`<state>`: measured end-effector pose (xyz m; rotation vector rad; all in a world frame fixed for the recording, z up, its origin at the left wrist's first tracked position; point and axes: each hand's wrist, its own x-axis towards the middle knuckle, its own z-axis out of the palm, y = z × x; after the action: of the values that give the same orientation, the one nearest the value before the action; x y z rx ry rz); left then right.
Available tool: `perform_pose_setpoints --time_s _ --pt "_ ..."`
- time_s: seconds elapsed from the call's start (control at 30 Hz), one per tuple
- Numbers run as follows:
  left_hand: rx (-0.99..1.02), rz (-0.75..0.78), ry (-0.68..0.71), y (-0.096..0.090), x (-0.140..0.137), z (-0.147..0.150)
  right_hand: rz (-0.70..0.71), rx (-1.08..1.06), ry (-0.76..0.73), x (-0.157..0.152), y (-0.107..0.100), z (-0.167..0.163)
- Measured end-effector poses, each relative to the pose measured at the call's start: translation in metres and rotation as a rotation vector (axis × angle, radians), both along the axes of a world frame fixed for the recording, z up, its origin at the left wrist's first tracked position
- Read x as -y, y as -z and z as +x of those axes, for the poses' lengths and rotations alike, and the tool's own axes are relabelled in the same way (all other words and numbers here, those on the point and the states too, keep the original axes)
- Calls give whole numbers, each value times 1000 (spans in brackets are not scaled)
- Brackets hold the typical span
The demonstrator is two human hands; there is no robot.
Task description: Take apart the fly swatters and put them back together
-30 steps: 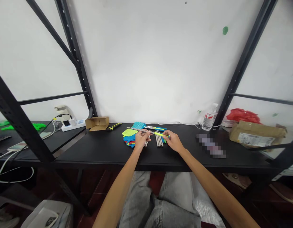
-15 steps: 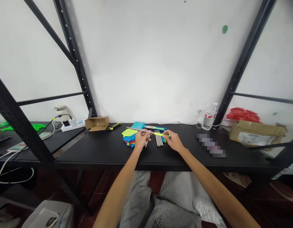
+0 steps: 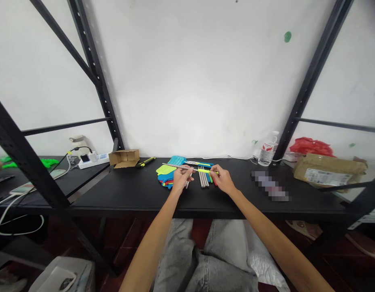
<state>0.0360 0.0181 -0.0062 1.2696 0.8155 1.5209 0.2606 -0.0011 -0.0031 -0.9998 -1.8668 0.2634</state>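
Note:
My left hand (image 3: 182,179) pinches a thin metal rod (image 3: 172,165), which points left over the fly swatter heads. The fingers of my right hand (image 3: 221,178) are closed on a yellow handle (image 3: 203,170) at the rod's right end, in line with it. Whether rod and handle are joined, I cannot tell. Left of my left hand lie stacked plastic swatter heads, a yellow one (image 3: 163,170) above a blue one (image 3: 166,177). Several loose metal rods (image 3: 203,179) lie between my hands, beside coloured handles. Behind them is a blue fly swatter (image 3: 177,160).
An open cardboard box (image 3: 124,158) and a yellow-black utility knife (image 3: 146,162) lie at the back left of the black table (image 3: 120,194). A water bottle (image 3: 268,150), a blurred-out item (image 3: 270,186) and a taped carton (image 3: 328,172) are to the right. Dark shelf posts flank the table.
My right hand has shifted slightly, its fingers now wrapped further over the yellow handle. A red handle end shows beneath it. My left hand stays almost still.

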Motion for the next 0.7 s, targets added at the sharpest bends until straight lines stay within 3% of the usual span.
perform_pose_setpoints --time_s 0.7 --pt "-4 -21 -10 -4 3 1 65 87 44 -6 5 2"
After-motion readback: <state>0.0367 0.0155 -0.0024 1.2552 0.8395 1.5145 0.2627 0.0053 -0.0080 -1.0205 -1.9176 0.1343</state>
